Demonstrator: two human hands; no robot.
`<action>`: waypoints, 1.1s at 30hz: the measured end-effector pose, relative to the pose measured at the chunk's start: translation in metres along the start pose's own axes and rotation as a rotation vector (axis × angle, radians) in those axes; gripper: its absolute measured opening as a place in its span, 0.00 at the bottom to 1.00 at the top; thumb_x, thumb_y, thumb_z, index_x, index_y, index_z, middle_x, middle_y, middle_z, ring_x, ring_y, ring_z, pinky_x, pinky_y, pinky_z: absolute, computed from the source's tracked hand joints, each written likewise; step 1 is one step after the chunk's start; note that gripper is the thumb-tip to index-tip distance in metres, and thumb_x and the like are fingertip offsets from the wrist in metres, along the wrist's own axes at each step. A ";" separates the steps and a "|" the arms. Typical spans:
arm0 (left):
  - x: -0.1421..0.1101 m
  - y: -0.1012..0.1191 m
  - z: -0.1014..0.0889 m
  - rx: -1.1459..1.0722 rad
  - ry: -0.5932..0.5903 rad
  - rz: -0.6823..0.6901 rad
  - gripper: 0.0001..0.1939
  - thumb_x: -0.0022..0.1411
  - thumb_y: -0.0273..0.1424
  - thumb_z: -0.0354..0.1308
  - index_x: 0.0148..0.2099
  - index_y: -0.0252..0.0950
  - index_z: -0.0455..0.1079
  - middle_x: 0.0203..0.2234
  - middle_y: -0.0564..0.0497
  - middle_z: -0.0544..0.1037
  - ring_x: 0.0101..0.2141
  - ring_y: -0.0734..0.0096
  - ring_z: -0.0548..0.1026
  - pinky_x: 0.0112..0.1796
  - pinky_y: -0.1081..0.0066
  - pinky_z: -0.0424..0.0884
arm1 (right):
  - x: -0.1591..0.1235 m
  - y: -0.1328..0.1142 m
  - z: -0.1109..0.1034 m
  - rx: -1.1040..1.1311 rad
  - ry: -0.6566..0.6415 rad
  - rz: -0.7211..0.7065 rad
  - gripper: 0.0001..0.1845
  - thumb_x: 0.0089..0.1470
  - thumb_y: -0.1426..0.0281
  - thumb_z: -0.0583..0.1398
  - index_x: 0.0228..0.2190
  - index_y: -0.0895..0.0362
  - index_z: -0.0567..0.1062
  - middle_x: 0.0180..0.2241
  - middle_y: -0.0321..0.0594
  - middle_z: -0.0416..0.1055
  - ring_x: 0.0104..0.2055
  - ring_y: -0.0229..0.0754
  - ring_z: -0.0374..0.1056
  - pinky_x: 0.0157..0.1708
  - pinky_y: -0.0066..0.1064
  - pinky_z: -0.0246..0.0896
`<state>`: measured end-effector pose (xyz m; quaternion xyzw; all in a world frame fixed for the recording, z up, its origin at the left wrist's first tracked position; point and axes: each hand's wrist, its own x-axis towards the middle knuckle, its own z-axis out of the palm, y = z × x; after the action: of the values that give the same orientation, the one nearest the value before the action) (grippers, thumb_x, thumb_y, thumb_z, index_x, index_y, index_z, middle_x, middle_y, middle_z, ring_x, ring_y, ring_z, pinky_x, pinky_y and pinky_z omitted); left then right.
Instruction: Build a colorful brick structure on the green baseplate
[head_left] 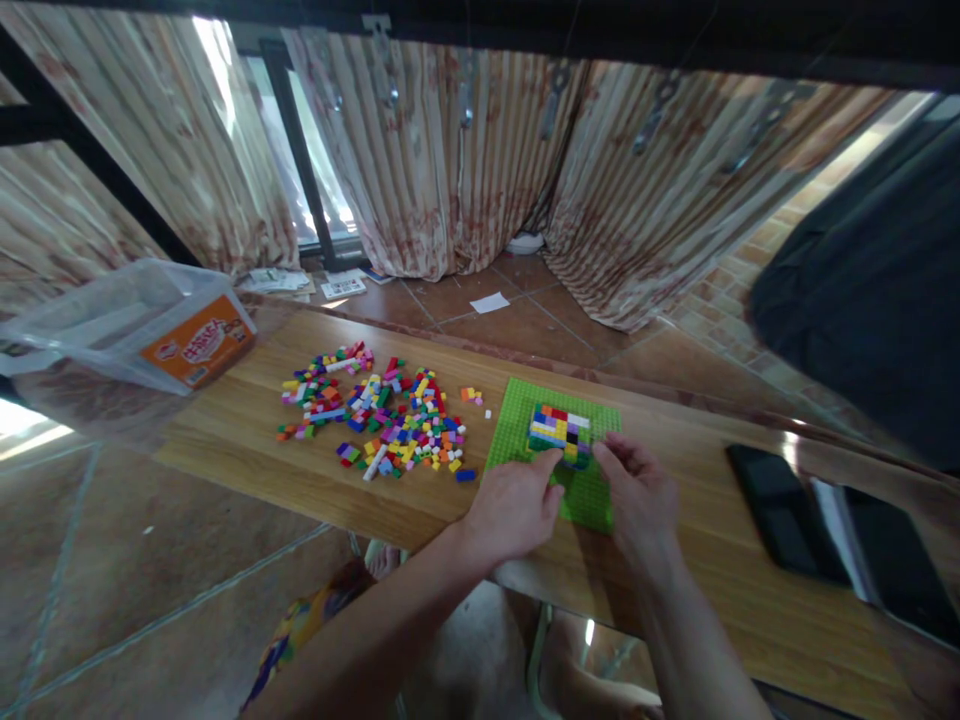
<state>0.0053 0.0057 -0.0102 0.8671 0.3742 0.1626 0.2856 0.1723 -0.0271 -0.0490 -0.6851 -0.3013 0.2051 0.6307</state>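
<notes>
A low block of multicoloured toy bricks (559, 430) stands on a green studded baseplate (517, 405). My left hand (514, 505) is at the block's front left, index finger stretched to its front edge and thumb apart from it, with the other fingers curled; I see nothing held in it. My right hand (637, 490) is at the block's right side, its thumb close to the bricks and its fingers bent inward. Whatever lies between those right fingers is hidden or too small to make out.
Loose coloured bricks (409, 430) are spread over the wooden table (255, 450) left of the baseplate. A clear plastic bin (127, 330) with an orange label stands at the table's left end. Dark flat devices (784, 510) lie at the right. Curtains hang beyond the table.
</notes>
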 end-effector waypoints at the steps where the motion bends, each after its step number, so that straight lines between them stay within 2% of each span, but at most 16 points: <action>1: 0.001 -0.004 -0.005 -0.049 0.058 -0.017 0.20 0.64 0.32 0.49 0.58 0.38 0.64 0.32 0.48 0.80 0.32 0.64 0.77 0.35 0.67 0.71 | 0.000 -0.002 0.000 0.012 0.044 0.001 0.19 0.43 0.61 0.66 0.37 0.58 0.76 0.32 0.38 0.74 0.32 0.38 0.69 0.36 0.33 0.65; 3: 0.004 -0.017 -0.017 -0.173 0.186 -0.075 0.17 0.63 0.32 0.50 0.53 0.38 0.68 0.29 0.50 0.79 0.28 0.69 0.75 0.32 0.71 0.69 | -0.001 -0.007 0.001 -0.003 0.099 0.003 0.17 0.44 0.61 0.66 0.36 0.58 0.77 0.33 0.39 0.75 0.33 0.38 0.69 0.37 0.34 0.65; 7: 0.012 -0.043 -0.044 -0.490 0.490 -0.206 0.13 0.62 0.33 0.53 0.46 0.34 0.71 0.24 0.51 0.77 0.23 0.73 0.72 0.26 0.75 0.65 | -0.009 -0.020 0.010 -0.023 0.097 -0.051 0.15 0.46 0.61 0.64 0.34 0.58 0.78 0.33 0.41 0.76 0.34 0.41 0.71 0.38 0.37 0.66; 10: 0.015 -0.056 -0.061 -0.716 0.649 -0.291 0.11 0.59 0.32 0.55 0.43 0.32 0.70 0.20 0.54 0.74 0.21 0.76 0.70 0.24 0.77 0.64 | -0.019 -0.028 0.020 -0.043 0.079 -0.135 0.13 0.48 0.62 0.63 0.33 0.58 0.78 0.33 0.42 0.76 0.36 0.43 0.72 0.41 0.39 0.66; 13: 0.014 -0.064 -0.073 -0.800 0.761 -0.311 0.10 0.57 0.31 0.56 0.40 0.31 0.70 0.18 0.55 0.73 0.20 0.77 0.70 0.24 0.78 0.63 | -0.031 -0.033 0.027 -0.104 0.050 -0.281 0.11 0.52 0.63 0.61 0.33 0.57 0.78 0.34 0.43 0.76 0.37 0.44 0.72 0.42 0.40 0.67; 15: 0.013 -0.067 -0.078 -0.807 0.797 -0.316 0.10 0.57 0.31 0.56 0.39 0.31 0.71 0.18 0.55 0.73 0.20 0.77 0.69 0.23 0.78 0.62 | -0.042 -0.036 0.032 -0.199 -0.047 -0.404 0.10 0.54 0.64 0.60 0.34 0.56 0.78 0.35 0.42 0.76 0.37 0.43 0.71 0.41 0.38 0.67; 17: 0.012 -0.071 -0.082 -0.821 0.812 -0.327 0.10 0.57 0.31 0.55 0.39 0.31 0.71 0.17 0.56 0.72 0.18 0.78 0.67 0.22 0.78 0.61 | -0.054 -0.037 0.038 -0.298 -0.215 -0.509 0.09 0.56 0.66 0.58 0.36 0.54 0.77 0.37 0.42 0.75 0.37 0.42 0.71 0.40 0.36 0.67; 19: 0.010 -0.075 -0.085 -0.845 0.836 -0.329 0.10 0.57 0.32 0.56 0.38 0.31 0.71 0.17 0.56 0.71 0.18 0.79 0.66 0.21 0.78 0.60 | -0.065 -0.036 0.045 -0.363 -0.383 -0.567 0.10 0.57 0.67 0.57 0.39 0.53 0.76 0.39 0.41 0.74 0.39 0.42 0.70 0.41 0.35 0.67; 21: 0.008 -0.079 -0.089 -0.859 0.862 -0.323 0.10 0.57 0.32 0.56 0.39 0.31 0.71 0.17 0.56 0.71 0.18 0.79 0.66 0.21 0.79 0.59 | -0.072 -0.033 0.052 -0.409 -0.492 -0.592 0.11 0.58 0.67 0.56 0.41 0.53 0.76 0.40 0.42 0.74 0.40 0.42 0.70 0.42 0.36 0.67; 27: 0.002 -0.090 -0.103 -0.886 0.928 -0.354 0.10 0.56 0.31 0.56 0.39 0.31 0.71 0.17 0.56 0.71 0.16 0.81 0.63 0.19 0.79 0.56 | -0.074 -0.024 0.070 -0.562 -0.560 -0.650 0.12 0.58 0.64 0.57 0.42 0.53 0.75 0.41 0.43 0.74 0.44 0.45 0.69 0.46 0.40 0.65; 33: -0.005 -0.092 -0.111 -0.999 0.924 -0.359 0.08 0.56 0.31 0.56 0.36 0.31 0.71 0.16 0.56 0.70 0.15 0.84 0.58 0.17 0.80 0.52 | -0.071 -0.019 0.077 -0.631 -0.667 -0.683 0.09 0.57 0.66 0.58 0.37 0.53 0.76 0.36 0.40 0.75 0.40 0.45 0.68 0.43 0.39 0.64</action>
<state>-0.1043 0.0948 0.0198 0.3992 0.4752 0.6170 0.4840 0.0663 -0.0166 -0.0461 -0.6023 -0.7349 0.0949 0.2969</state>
